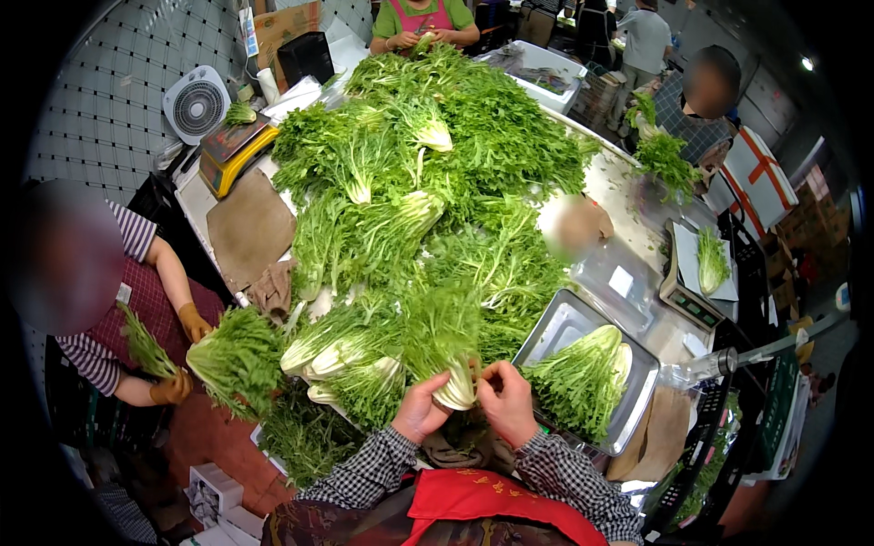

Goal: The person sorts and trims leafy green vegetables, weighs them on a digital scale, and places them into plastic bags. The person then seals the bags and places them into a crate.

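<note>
Upright over the near edge of the table, a head of curly endive (pixel 443 341) has frilly green leaves on top and a pale base below. My left hand (pixel 421 407) is closed round the left side of that base. At its right side, my right hand (pixel 507 403) has thumb and fingertips pinched together; whatever lies between them is hidden. More trimmed heads with white stalks (pixel 346 358) lie just left of my hands. On the right, a metal tray (pixel 566 320) holds endive with a pale base (pixel 583 375). A large heap of greens (pixel 492 136) covers the middle of the table.
At left, a co-worker's gloved hands (pixel 193 323) hold greens. Other people work at the far side and far right. A digital scale (pixel 689 282) stands right, a yellow scale (pixel 228 156) and a fan (pixel 197 103) far left. Plastic bags (pixel 608 284) lie beyond the tray.
</note>
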The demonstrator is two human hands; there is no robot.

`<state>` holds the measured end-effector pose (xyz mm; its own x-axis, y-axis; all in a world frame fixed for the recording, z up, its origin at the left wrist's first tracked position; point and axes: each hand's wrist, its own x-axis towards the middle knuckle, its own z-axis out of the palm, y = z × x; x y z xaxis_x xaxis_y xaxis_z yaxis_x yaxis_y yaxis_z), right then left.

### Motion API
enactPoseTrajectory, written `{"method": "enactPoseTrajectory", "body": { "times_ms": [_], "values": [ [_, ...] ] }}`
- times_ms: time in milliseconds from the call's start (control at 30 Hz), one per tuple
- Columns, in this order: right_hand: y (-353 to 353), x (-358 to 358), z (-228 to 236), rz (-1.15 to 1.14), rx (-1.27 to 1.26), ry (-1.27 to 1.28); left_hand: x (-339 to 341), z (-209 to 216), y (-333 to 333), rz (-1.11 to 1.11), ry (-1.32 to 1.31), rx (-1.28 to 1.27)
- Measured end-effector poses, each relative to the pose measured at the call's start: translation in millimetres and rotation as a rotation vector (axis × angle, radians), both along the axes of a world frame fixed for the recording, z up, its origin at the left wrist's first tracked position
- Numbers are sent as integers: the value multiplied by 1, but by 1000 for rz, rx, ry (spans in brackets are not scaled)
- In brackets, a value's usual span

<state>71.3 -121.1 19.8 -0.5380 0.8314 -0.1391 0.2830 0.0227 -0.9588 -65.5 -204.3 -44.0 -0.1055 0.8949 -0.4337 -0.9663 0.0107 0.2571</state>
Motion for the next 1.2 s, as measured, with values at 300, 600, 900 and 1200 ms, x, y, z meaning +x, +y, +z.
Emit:
{"method": "enactPoseTrajectory", "body": {
  "times_ms": [300, 600, 900, 1200],
  "values": [
    [-15, 8, 27, 54, -340, 467, -15, -11, 5, 51, -165, 99],
    [13, 1, 4, 47, -2, 65, -10, 9, 0, 11, -258, 243],
    [7, -5, 9, 26, -649, 289, -10, -9, -2, -141, -261, 384],
    [0, -2, 5, -93, -588, 413, -9, -17, -1, -58, -314, 232]
  ]
}}
